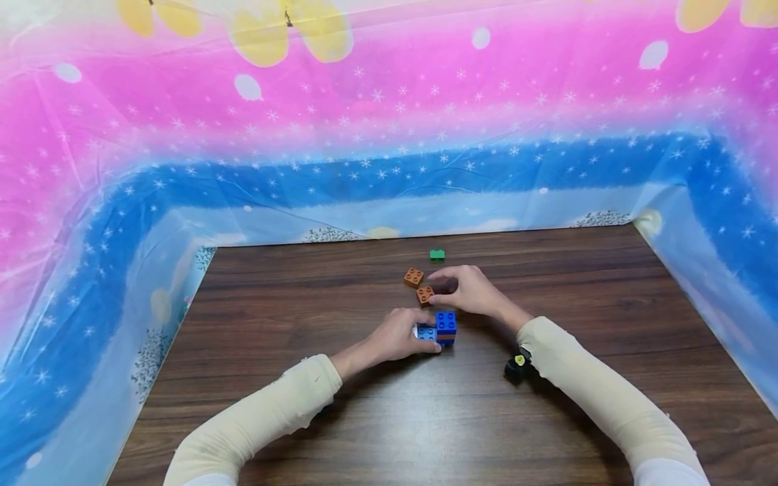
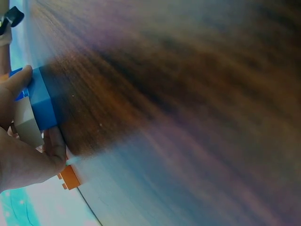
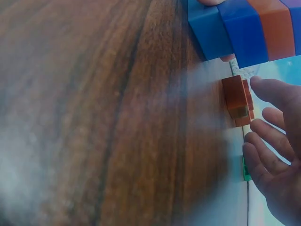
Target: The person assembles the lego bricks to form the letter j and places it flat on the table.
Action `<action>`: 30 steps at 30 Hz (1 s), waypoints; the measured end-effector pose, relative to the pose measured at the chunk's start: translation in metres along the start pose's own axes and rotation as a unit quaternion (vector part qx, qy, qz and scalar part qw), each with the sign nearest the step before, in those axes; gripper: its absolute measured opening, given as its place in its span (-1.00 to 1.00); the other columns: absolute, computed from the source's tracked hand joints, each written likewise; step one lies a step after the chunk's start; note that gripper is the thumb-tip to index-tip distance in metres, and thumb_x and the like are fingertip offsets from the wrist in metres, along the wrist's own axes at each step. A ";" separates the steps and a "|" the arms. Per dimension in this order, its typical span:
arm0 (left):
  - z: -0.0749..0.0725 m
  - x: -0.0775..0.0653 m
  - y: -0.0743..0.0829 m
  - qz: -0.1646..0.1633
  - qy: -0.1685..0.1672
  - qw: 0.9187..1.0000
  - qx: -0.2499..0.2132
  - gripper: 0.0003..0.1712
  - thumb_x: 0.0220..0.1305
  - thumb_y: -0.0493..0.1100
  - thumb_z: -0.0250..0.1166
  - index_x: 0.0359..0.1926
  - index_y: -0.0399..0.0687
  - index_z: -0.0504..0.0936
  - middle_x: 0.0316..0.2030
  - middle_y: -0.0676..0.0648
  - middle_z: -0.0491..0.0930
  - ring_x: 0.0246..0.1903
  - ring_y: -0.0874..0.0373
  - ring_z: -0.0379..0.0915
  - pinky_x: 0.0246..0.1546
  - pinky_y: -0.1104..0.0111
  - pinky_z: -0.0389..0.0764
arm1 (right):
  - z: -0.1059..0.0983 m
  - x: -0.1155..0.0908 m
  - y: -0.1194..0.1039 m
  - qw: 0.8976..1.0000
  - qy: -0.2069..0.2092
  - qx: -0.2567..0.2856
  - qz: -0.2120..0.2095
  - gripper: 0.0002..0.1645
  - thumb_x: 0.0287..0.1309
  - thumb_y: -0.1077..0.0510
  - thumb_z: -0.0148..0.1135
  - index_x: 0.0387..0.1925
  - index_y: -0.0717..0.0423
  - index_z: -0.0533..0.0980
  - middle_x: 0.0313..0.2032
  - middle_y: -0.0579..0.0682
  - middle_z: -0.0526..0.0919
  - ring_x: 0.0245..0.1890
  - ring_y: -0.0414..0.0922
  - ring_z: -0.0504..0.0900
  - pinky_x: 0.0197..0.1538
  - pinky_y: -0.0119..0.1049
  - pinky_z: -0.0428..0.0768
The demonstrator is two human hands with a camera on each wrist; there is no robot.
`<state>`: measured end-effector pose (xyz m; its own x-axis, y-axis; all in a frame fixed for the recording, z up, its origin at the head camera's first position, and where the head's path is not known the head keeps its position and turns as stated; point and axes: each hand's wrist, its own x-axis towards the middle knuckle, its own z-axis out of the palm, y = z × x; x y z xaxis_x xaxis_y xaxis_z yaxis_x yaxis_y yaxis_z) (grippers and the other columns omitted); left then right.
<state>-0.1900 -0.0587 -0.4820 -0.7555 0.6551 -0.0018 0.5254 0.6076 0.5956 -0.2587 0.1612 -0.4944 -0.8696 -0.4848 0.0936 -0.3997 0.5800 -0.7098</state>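
Head view: nearest on the wooden table [image 1: 389, 432], the left hand [image 1: 395, 335] pinches the light blue brick [image 1: 427, 335], thumb on the near side and fingers on the far side, a hold that seems to steady the blue-and-orange stack [image 1: 446, 328] standing at that brick's right end. A little farther, the right hand [image 1: 474, 291] holds its thumb and fingers apart beside the nearer orange brick [image 1: 425, 295], a gap that looks suited to its width; I cannot tell whether the thumb touches it. Beyond lie the farther orange brick [image 1: 414, 277] and, last, the green brick [image 1: 437, 256], presumably kept close for easy reach.
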 end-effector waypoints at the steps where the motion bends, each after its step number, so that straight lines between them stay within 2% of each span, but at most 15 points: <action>1: 0.000 0.000 0.000 0.000 0.000 1.000 0.000 -0.51 0.24 0.06 0.49 0.12 -0.06 0.72 0.01 -0.01 0.73 -0.02 0.16 0.62 0.07 0.16 0.53 | 0.000 0.001 0.000 1.000 -0.002 -0.001 0.001 -0.46 0.17 -0.05 0.51 0.16 0.02 0.65 -0.02 -0.06 0.77 -0.10 -0.17 0.74 -0.08 -0.17 0.69; 10: 0.001 0.000 -0.001 0.017 0.004 1.000 0.002 -0.57 0.24 0.03 0.49 0.07 -0.03 0.73 -0.03 0.03 0.75 -0.03 0.18 0.63 0.07 0.15 0.52 | 0.005 0.005 0.000 1.000 -0.014 -0.016 0.002 -0.50 0.18 -0.04 0.50 0.13 0.01 0.66 -0.01 -0.07 0.77 -0.02 -0.10 0.72 0.00 -0.11 0.67; 18: 0.001 0.000 -0.001 0.011 0.002 1.000 0.003 -0.56 0.24 0.04 0.49 0.08 -0.03 0.73 -0.01 0.02 0.74 0.00 0.16 0.62 0.12 0.10 0.49 | 0.005 0.007 -0.003 0.999 -0.031 -0.029 -0.008 -0.51 0.19 -0.04 0.49 0.13 -0.02 0.67 -0.01 -0.09 0.76 -0.04 -0.13 0.71 0.00 -0.13 0.66; 30: 0.001 0.000 -0.002 0.014 0.004 1.000 -0.007 -0.58 0.24 0.02 0.49 0.08 0.00 0.73 -0.02 0.03 0.74 -0.02 0.19 0.62 0.05 0.18 0.52 | 0.008 0.009 -0.004 0.998 -0.038 -0.055 -0.013 -0.49 0.15 -0.01 0.53 0.13 -0.01 0.67 0.00 -0.07 0.75 -0.08 -0.16 0.68 -0.04 -0.15 0.64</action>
<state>-0.1903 -0.0592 -0.4839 -0.7438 0.6681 0.0218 0.5413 0.5828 0.6060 -0.2627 0.1492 -0.4959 -0.8355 -0.5468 0.0541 -0.4546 0.6326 -0.6271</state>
